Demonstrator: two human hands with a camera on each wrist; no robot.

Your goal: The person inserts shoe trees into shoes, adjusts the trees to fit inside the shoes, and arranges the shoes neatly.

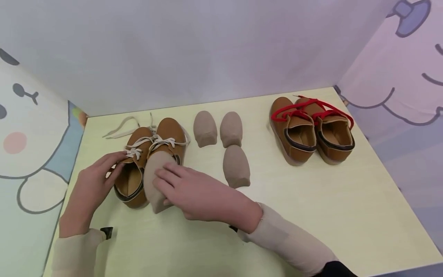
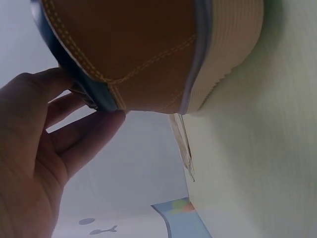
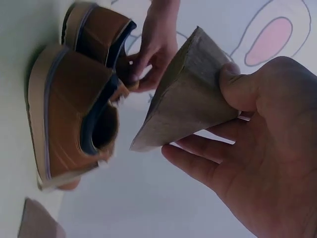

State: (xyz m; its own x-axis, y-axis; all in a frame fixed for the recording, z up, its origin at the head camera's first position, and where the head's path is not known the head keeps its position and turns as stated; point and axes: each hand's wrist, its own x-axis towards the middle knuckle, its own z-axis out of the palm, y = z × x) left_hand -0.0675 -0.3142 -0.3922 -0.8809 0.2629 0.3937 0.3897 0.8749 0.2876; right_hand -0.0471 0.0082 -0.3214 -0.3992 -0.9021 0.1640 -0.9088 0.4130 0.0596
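Two bare hands are busy at the left of a pale table (image 1: pixel 328 223). The left hand (image 1: pixel 91 181), fingers bent, pinches the edge of a brown shoe's (image 1: pixel 131 181) opening; the right hand (image 1: pixel 197 192), partly closed, grips a beige block (image 1: pixel 150 186) between thumb and fingers above the neighboring shoe (image 1: pixel 172 130). Rounded at its far end, angular at the near, the block partly hides that shoe's opening. Three similar blocks (image 1: pixel 236 166) lie mid-table; a red-laced pair (image 1: pixel 300 153) stands far right.
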